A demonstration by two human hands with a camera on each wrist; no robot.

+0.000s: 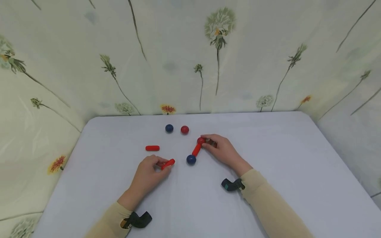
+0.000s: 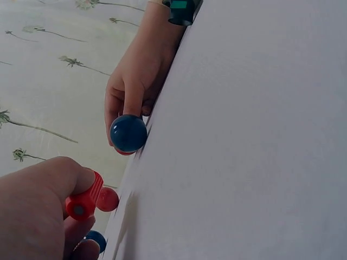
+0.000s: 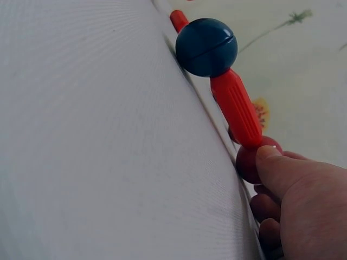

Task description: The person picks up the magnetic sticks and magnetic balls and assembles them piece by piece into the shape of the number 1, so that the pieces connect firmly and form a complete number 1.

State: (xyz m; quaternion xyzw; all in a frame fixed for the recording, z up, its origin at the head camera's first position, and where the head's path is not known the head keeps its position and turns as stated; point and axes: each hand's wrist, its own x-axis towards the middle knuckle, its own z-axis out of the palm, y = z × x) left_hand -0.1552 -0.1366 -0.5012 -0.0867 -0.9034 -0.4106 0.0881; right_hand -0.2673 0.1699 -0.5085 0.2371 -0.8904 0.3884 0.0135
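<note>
Between thumb and fingers, my left hand pinches a short red rod. Its near end shows a grey spot in the left wrist view, perhaps a magnet. My right hand grips a red ball at the far end of a joined piece. From that ball a ribbed red rod runs to a dark blue ball, nearer the body. The rod in my left hand is apart from the blue ball, to its left.
Farther back on the white table lie a loose blue ball and a loose red ball. Another red rod lies beyond my left hand. A flower-printed cloth hangs behind the table.
</note>
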